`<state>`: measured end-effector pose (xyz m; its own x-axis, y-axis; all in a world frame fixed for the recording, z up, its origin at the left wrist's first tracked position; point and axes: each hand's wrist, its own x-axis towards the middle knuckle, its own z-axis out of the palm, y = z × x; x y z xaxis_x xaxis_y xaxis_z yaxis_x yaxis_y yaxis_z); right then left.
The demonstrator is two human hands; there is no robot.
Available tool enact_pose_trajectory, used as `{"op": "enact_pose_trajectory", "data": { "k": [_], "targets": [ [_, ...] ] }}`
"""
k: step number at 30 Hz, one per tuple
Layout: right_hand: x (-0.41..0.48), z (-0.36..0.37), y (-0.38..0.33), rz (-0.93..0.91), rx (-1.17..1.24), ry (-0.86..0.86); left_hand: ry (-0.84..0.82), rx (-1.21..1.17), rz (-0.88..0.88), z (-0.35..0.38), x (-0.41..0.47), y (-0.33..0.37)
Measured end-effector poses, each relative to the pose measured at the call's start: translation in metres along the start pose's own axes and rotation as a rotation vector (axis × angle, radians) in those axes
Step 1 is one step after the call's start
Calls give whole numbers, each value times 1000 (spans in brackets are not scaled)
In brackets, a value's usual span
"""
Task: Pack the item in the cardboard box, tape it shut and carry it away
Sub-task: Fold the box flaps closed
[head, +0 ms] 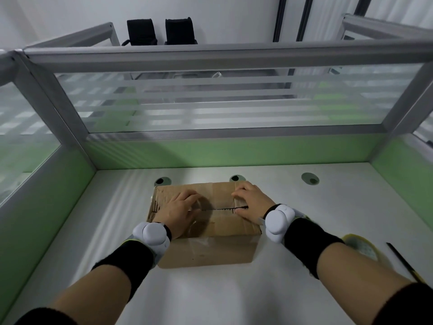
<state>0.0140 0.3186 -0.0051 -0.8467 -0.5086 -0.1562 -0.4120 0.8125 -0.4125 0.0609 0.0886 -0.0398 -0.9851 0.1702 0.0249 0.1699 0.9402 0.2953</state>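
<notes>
1. On the left part of the box (210,252) top lies the left hand (180,213). It is flat with the fingers spread and pushes down on the lid. It holds nothing.
2. The box sits in the middle of the worktop (328,207), near the back. Its long side runs from left to right. The lid is down, so the item cannot be seen.
3. A dark crack (220,209) runs along the top, from one hand to the other. I cannot tell if tape covers it.
4. The right hand (250,202) is on the right part of the top. Its fingers are bent a little and the tips press on the lid. I see nothing held in it.
5. The tape roll (362,248) lies on the worktop to the right of the box, partly hidden by the right arm. It is nearer the right hand, so I think that hand should fetch it while the left one holds the lid down.
6. A thin dark stick (398,256) lies just right of the roll. I cannot tell what it is.
</notes>
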Motion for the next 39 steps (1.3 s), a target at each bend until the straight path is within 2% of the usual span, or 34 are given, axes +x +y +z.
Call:
{"op": "enact_pose_trajectory", "data": {
  "k": [9,13,17,39],
  "targets": [
    [22,-18,-10,50,-21,-76,57,-38,56,4,-9,15],
    [25,-19,-11,53,-38,-99,-26,-27,140,8,-23,23],
    [26,-19,-12,60,-49,-102,-73,124,217,13,-29,24],
    [25,-24,-17,53,-108,-155,-116,168,206,12,-24,28]
  ]
}}
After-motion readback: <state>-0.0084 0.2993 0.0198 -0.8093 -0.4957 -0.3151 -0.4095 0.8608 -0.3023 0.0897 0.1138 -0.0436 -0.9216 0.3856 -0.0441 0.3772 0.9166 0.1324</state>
